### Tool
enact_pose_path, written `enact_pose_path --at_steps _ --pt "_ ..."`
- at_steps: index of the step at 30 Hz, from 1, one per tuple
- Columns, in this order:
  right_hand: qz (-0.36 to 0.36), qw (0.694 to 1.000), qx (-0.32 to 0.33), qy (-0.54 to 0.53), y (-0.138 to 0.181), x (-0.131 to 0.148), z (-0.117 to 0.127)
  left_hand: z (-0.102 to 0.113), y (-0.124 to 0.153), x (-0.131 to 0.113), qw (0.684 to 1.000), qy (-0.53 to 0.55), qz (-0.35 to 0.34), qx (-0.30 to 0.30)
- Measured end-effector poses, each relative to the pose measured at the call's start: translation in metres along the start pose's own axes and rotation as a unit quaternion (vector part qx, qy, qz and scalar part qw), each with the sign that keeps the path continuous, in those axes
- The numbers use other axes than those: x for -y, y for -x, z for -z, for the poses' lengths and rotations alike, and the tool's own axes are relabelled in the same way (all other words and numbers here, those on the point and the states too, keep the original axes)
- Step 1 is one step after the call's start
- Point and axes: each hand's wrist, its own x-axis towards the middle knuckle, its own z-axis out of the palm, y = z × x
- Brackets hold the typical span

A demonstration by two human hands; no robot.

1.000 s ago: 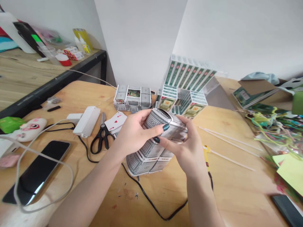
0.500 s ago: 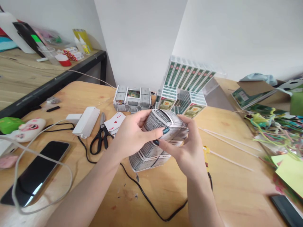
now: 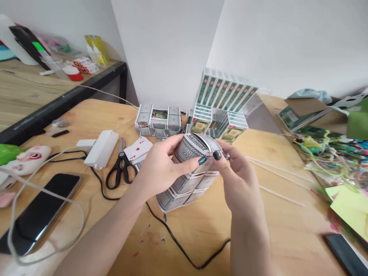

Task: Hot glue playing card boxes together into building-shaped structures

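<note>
Between my hands is a box-like model made of playing cards (image 3: 184, 186), grey patterned backs outward, with curved cards and a slot at its top. My left hand (image 3: 165, 165) is closed round its left side, thumb across the front. My right hand (image 3: 235, 172) grips the upper right side, thumb on the front near the top edge; its other fingers are partly hidden behind. A second card-built box (image 3: 159, 122) stands behind to the left. Loose playing cards (image 3: 138, 148) lie face up beside my left hand, next to black-handled scissors (image 3: 121, 166).
Green-and-white card packs (image 3: 224, 90) are stacked behind. A white power adapter (image 3: 102, 149), a smartphone (image 3: 43, 211) and cables are on the left. White sticks (image 3: 281, 168) lie to the right, beside a pile of coloured strings (image 3: 336, 161). A black cable (image 3: 184, 249) crosses the front.
My right thumb has moved up and right along the front of the card model, away from my left thumb. My left hand keeps its hold. The view has shifted slightly.
</note>
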Motion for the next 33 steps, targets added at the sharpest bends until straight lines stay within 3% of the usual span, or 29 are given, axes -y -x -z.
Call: enact_pose_path --at_steps 6,17,25,33 --pt "0.012 0.998 -0.049 0.023 0.000 0.001 -0.006 -0.003 0.003 -0.003 1.000 -0.029 0.000 -0.006" --pt "0.107 0.981 -0.110 0.115 0.003 0.001 -0.012 -0.001 0.004 -0.006 0.997 -0.068 -0.021 -0.011" --pt "0.049 0.993 -0.075 0.073 -0.001 -0.004 -0.002 -0.004 0.004 -0.005 0.997 -0.080 -0.011 -0.006" --pt "0.035 0.997 -0.051 0.053 -0.002 0.000 0.003 -0.003 0.002 -0.002 0.998 -0.059 -0.013 -0.003"
